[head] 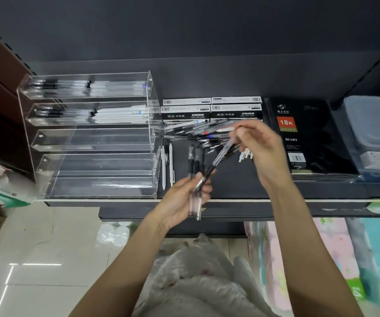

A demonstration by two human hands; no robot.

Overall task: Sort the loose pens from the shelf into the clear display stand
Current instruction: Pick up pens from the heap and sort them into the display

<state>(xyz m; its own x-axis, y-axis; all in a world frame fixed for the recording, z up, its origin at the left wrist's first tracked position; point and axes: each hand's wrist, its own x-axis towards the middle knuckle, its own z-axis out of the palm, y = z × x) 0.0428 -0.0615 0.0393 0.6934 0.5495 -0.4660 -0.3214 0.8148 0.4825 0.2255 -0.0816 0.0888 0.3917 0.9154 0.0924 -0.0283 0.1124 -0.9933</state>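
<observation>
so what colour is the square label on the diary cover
Orange-red, with white "18K" on the black diary; seen in the head view.

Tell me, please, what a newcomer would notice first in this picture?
First, the two hands in the middle: the left hand grips a bundle of pens, and the right hand holds one pen slanting down to it. Behind them lies a loose pile on the shelf. To the left stands the clear stand, only its upper two tiers filled.

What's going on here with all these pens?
A person is sorting pens at a shop shelf. The left hand holds a small bunch of black-grip pens, while the right hand brings over another pen from the loose pile. The clear display stand has its top two tiers filled.
</observation>
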